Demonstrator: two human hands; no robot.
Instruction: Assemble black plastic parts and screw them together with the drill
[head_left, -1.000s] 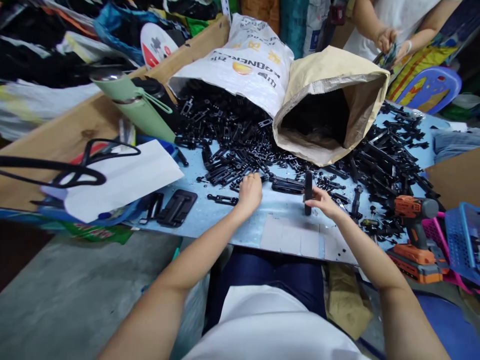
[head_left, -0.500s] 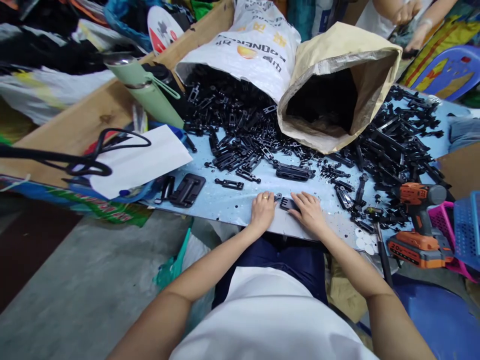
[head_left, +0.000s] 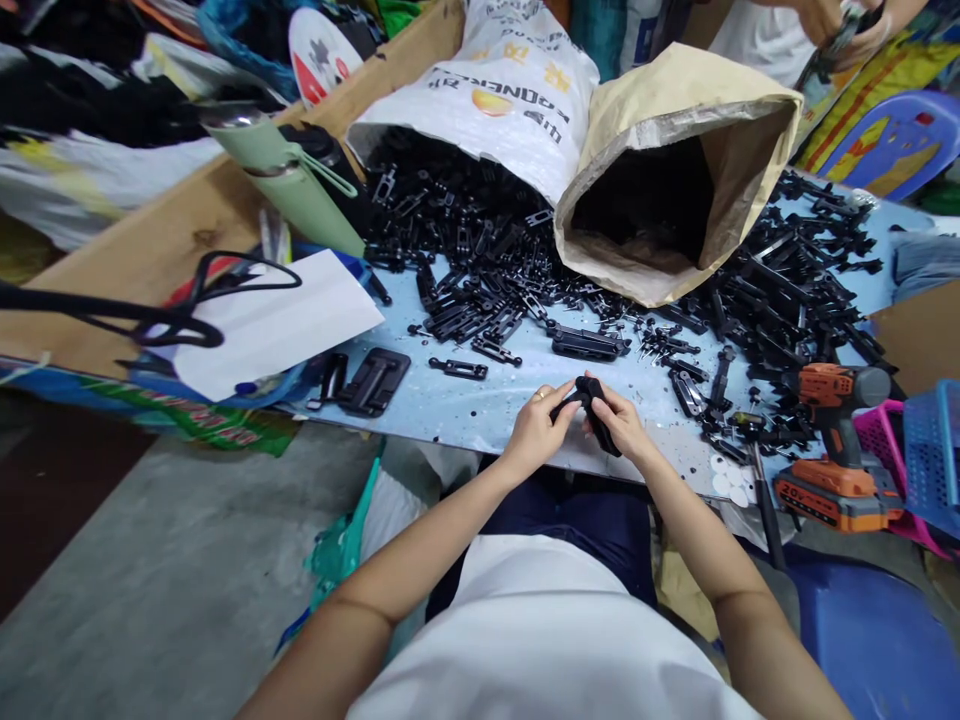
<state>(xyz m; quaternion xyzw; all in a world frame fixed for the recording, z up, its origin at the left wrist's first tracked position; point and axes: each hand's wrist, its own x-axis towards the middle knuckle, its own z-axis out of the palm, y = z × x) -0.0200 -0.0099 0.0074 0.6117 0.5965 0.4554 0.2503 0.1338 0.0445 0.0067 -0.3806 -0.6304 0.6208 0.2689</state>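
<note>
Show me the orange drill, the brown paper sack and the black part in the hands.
orange drill [head_left: 829,385]: head view, on its orange body.
brown paper sack [head_left: 660,100]: head view, on its top wall.
black part [head_left: 589,392]: head view, on its upper end.

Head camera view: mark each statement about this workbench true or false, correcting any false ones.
1. The left hand and right hand together hold a black plastic part over the table, near its front edge. True.
2. The brown paper sack stands upright and closed. False: it lies on its side, mouth open.
3. An orange drill sits near the table's right end. True.
4. The green bottle lies right of the brown paper sack. False: it is to the left, beside the white sack.
</note>
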